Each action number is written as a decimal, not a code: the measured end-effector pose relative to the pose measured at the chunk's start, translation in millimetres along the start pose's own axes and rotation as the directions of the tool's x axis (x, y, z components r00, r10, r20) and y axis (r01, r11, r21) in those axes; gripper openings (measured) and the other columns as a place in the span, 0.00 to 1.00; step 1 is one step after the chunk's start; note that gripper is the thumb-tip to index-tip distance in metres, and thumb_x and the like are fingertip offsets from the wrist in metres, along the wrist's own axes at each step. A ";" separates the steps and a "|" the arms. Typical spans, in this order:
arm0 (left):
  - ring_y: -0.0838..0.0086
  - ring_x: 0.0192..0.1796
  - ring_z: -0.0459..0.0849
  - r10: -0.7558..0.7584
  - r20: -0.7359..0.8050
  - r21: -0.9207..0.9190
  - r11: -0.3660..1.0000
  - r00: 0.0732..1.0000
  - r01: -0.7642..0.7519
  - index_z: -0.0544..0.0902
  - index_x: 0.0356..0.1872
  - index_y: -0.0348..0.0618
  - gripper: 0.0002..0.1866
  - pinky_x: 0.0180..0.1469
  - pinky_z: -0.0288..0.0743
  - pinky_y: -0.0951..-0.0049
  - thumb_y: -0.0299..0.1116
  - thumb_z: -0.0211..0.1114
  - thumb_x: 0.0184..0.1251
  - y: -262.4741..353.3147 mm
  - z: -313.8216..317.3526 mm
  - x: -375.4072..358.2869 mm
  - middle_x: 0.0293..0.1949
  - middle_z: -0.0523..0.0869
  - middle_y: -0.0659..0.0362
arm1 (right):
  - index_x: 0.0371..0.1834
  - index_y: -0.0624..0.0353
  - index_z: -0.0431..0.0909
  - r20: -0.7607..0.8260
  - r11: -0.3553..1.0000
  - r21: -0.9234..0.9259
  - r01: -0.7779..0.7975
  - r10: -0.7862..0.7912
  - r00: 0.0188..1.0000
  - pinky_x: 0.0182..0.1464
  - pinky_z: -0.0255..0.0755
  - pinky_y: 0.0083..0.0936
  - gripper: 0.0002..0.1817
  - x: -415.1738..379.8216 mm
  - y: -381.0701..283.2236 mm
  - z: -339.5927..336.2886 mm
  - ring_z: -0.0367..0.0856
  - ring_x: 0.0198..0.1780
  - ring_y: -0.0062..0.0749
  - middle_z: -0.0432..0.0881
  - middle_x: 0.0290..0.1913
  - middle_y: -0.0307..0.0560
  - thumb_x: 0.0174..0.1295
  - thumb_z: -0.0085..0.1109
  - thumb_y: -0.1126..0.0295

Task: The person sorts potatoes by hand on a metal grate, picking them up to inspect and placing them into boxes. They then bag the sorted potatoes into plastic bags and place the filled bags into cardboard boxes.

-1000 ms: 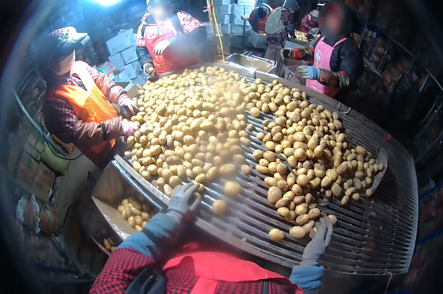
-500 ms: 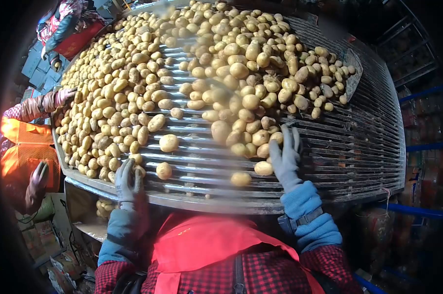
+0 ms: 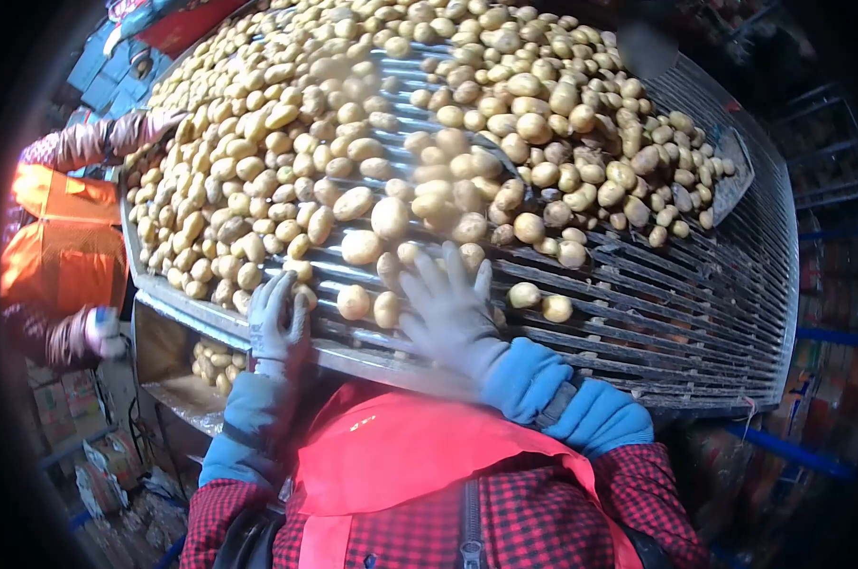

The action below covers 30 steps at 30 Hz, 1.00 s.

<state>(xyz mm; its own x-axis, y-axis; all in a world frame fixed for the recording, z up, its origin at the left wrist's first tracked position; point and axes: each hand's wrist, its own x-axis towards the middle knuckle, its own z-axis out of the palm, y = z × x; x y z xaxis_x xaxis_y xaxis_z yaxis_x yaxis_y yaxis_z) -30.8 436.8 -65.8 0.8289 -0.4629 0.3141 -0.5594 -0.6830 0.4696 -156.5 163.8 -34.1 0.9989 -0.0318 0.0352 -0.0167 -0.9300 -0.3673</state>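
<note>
Potatoes (image 3: 249,171) lie in a broad layer over the left and far parts of a slatted metal table (image 3: 675,313). My left hand (image 3: 275,318), in a grey glove, rests at the near left edge beside the potatoes, fingers pointing away and slightly apart. My right hand (image 3: 453,308), gloved too and a little blurred, is over the slats near the middle with its fingers spread against several potatoes. Two single potatoes (image 3: 540,302) lie right of it. Another heap (image 3: 581,142) covers the far right slats.
At the left, a person in an orange vest (image 3: 69,237) reaches one arm over the potatoes. A second person's arm shows at the top left by a red container (image 3: 187,24). Below the table's left edge, a box (image 3: 178,365) holds potatoes. Blue bars (image 3: 789,450) stand at the right.
My right hand has swept left from the right side to the middle, and potatoes there have shifted left. My left hand stays near the edge. The camera view has shifted slightly.
</note>
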 end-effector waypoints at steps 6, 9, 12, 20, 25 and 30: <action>0.49 0.65 0.80 0.161 -0.092 0.081 0.985 0.983 -0.153 0.83 0.63 0.41 0.26 0.69 0.71 0.51 0.31 0.74 0.61 12.2 -5.0 27.1 0.61 0.85 0.48 | 0.54 0.46 0.84 -0.037 0.968 0.056 0.245 -0.243 0.969 0.67 0.55 0.78 0.19 -29.7 13.8 -2.8 0.63 0.77 0.57 0.77 0.69 0.44 0.61 0.68 0.55; 0.52 0.62 0.81 0.255 0.007 -0.003 0.967 0.967 -0.255 0.83 0.63 0.41 0.29 0.66 0.72 0.52 0.37 0.77 0.59 43.5 6.2 70.8 0.58 0.85 0.49 | 0.55 0.47 0.85 -0.007 0.973 0.154 0.174 -0.175 0.984 0.70 0.60 0.70 0.17 -37.7 14.3 -14.8 0.69 0.75 0.58 0.80 0.68 0.45 0.63 0.66 0.60; 0.55 0.61 0.80 0.450 0.092 0.032 0.890 0.888 -0.455 0.79 0.64 0.45 0.33 0.65 0.69 0.52 0.49 0.74 0.60 79.7 27.3 117.0 0.57 0.84 0.52 | 0.57 0.51 0.84 -0.064 0.950 0.303 0.073 -0.056 0.996 0.71 0.66 0.59 0.18 -45.9 23.1 -19.4 0.72 0.72 0.60 0.81 0.67 0.50 0.64 0.65 0.66; 0.49 0.70 0.75 0.289 0.518 -0.093 0.954 0.805 -0.284 0.73 0.75 0.51 0.40 0.74 0.65 0.50 0.49 0.73 0.61 68.0 66.9 165.3 0.66 0.81 0.49 | 0.62 0.57 0.83 -0.254 0.940 0.324 -0.108 0.196 0.947 0.74 0.69 0.47 0.21 -71.9 36.2 -15.7 0.76 0.70 0.59 0.81 0.66 0.59 0.65 0.63 0.72; 0.51 0.70 0.75 0.375 0.446 -0.113 0.924 0.813 -0.365 0.76 0.72 0.54 0.40 0.74 0.66 0.51 0.42 0.77 0.55 54.7 64.5 151.8 0.65 0.82 0.51 | 0.62 0.58 0.83 -0.275 0.941 0.331 -0.067 0.164 0.947 0.74 0.69 0.46 0.21 -68.0 40.6 -5.6 0.76 0.70 0.58 0.81 0.67 0.58 0.65 0.64 0.73; 0.61 0.64 0.82 0.054 0.405 -0.770 0.558 0.913 0.309 0.75 0.73 0.44 0.33 0.67 0.75 0.63 0.41 0.72 0.68 64.0 32.9 114.4 0.63 0.83 0.52 | 0.61 0.56 0.84 -0.300 0.945 0.325 -0.037 0.140 0.944 0.73 0.71 0.47 0.20 -64.4 45.0 -1.5 0.79 0.67 0.57 0.83 0.64 0.58 0.65 0.64 0.71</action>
<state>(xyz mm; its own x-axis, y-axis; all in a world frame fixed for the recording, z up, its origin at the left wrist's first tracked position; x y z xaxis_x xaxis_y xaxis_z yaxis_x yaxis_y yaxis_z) 28.1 321.6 -27.0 0.7254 -0.6880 -0.0222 -0.0540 -0.0890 0.9946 -221.6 123.4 -51.5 0.9268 -0.2705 0.2604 -0.0385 -0.7583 -0.6508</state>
